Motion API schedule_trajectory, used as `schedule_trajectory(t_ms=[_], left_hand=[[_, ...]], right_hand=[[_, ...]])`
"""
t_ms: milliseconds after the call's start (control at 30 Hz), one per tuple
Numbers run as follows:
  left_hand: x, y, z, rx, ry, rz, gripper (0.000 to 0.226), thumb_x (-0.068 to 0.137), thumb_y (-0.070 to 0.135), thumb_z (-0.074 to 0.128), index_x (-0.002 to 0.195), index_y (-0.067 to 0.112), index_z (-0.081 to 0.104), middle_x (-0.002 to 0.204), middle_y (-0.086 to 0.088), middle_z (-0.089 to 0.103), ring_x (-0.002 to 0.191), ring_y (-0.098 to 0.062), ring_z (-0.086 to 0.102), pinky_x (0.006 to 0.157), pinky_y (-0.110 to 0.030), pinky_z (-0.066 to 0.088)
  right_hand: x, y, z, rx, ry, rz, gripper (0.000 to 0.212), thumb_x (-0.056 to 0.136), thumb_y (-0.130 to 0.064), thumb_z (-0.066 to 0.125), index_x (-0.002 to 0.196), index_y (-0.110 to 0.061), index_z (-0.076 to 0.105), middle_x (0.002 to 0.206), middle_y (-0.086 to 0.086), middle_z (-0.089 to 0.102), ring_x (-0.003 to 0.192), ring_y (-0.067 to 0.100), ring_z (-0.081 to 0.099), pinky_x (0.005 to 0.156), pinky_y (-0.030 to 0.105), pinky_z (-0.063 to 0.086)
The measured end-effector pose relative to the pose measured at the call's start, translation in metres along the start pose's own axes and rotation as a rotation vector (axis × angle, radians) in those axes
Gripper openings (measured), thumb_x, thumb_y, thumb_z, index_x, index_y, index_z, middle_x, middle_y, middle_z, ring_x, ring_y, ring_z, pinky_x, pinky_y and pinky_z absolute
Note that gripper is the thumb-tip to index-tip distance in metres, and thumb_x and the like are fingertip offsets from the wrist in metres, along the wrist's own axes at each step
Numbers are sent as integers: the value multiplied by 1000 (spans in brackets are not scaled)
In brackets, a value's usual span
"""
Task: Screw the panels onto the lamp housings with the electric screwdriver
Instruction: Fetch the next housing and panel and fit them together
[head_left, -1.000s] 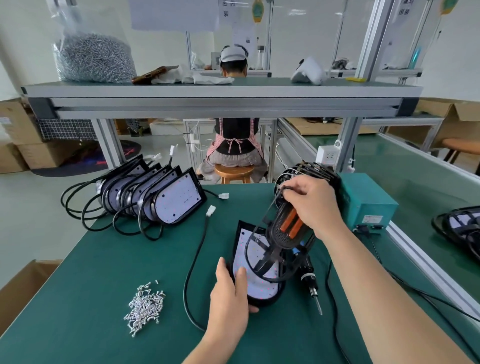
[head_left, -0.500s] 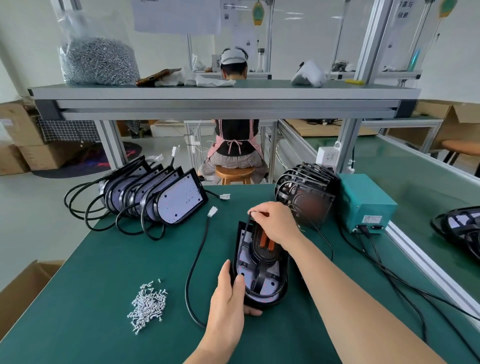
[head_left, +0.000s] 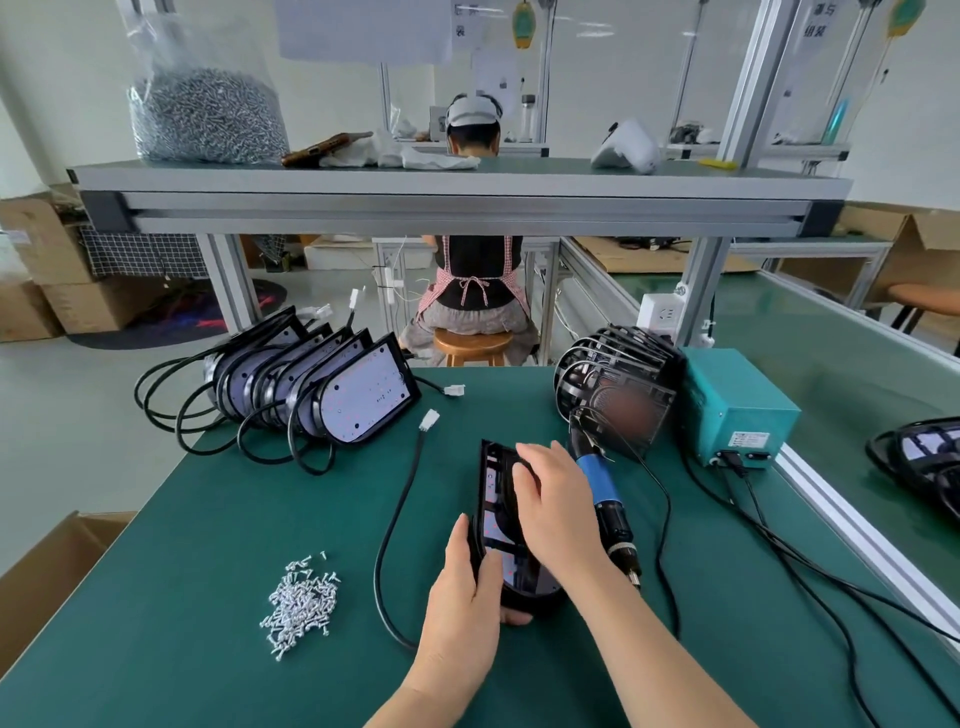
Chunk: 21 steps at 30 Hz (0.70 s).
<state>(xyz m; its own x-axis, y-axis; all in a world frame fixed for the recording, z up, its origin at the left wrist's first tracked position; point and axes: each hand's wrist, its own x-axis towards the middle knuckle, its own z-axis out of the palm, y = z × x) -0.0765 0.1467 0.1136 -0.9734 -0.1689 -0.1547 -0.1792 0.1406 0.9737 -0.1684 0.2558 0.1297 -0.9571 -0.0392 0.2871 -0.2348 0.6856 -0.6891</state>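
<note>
A black lamp housing (head_left: 493, 499) with a black panel laid on it lies on the green mat in front of me. My left hand (head_left: 462, 587) grips its near left edge. My right hand (head_left: 556, 509) rests flat on top of the panel, fingers spread, pressing it down. The electric screwdriver (head_left: 605, 493), blue and black, lies on the mat just right of the housing, tip toward me, untouched. A pile of small silver screws (head_left: 298, 603) sits to the left. The housing's black cable (head_left: 395, 525) loops past its left side to a white plug.
A row of lamp housings (head_left: 322, 395) with LED boards leans at the back left. A stack of black panels (head_left: 618, 384) stands at the back right beside a teal power box (head_left: 737, 405). Cables trail along the right. A shelf (head_left: 457, 192) overhead carries a bag of screws (head_left: 205, 111).
My right hand brought a panel from the right stack down onto the housing and now presses it flat. The screwdriver now lies in view beside the housing. My left hand stayed on the housing.
</note>
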Motion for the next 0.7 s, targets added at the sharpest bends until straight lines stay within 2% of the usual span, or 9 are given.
schedule_trajectory(t_ms=[100,167,233,300,367,433,533,600,700], left_hand=[[-3,-1,3,31,58,38,47,106,29,38,153,30,33,115,15,59,83,-3,69,77,-11,48],[-7,1,3,195,106,165,33,106,29,35,130,35,57,110,15,53,94,4,58,77,-4,41],[-7,-6,-1,432,254,390,26,103,15,43,98,23,67,107,5,56,95,-12,59,79,-14,44],[-4,-16,-10,751,442,527,10,87,4,67,92,9,73,112,-10,62,104,-36,60,85,-42,50],[0,-19,-21,898,481,447,24,83,12,75,107,8,74,127,-18,57,128,-45,47,99,-57,40],[2,-20,-30,890,464,267,30,93,27,65,119,12,70,142,-19,46,143,-42,30,113,-53,25],[5,-21,-35,917,422,152,36,102,41,43,124,22,64,151,-13,35,140,-32,36,114,-42,26],[5,-20,-35,879,389,169,35,104,37,38,120,20,64,150,-12,36,130,-31,47,109,-39,33],[7,-20,-37,757,340,244,29,104,26,39,109,13,65,139,-6,44,106,-29,60,88,-36,43]], right_hand=[[-34,-1,3,-54,-36,49,49,105,-48,37,146,-27,52,156,-11,43,154,13,17,125,47,8],[-49,-2,5,-79,-84,35,66,95,-68,29,151,-35,45,163,-16,28,154,8,8,125,47,0],[-55,0,5,-155,-106,-11,84,86,-81,19,154,-37,37,166,-16,20,155,9,5,124,49,-1],[-57,2,5,-239,-117,-48,91,82,-85,16,157,-36,30,168,-13,16,156,13,6,124,51,2],[-58,3,7,-281,-117,-62,91,82,-84,17,158,-35,28,168,-12,15,156,15,6,124,52,3],[-59,3,9,-294,-106,-61,87,84,-81,19,158,-35,29,168,-11,16,156,16,8,123,54,5],[-60,1,11,-294,-104,-46,84,85,-78,21,157,-36,30,168,-13,15,156,15,8,122,55,10],[-60,-1,9,-287,-116,-36,81,85,-76,24,157,-38,30,168,-14,15,155,12,7,120,53,14],[-66,-6,6,-299,-118,-49,77,86,-71,30,155,-38,33,167,-16,18,155,11,10,118,50,16]])
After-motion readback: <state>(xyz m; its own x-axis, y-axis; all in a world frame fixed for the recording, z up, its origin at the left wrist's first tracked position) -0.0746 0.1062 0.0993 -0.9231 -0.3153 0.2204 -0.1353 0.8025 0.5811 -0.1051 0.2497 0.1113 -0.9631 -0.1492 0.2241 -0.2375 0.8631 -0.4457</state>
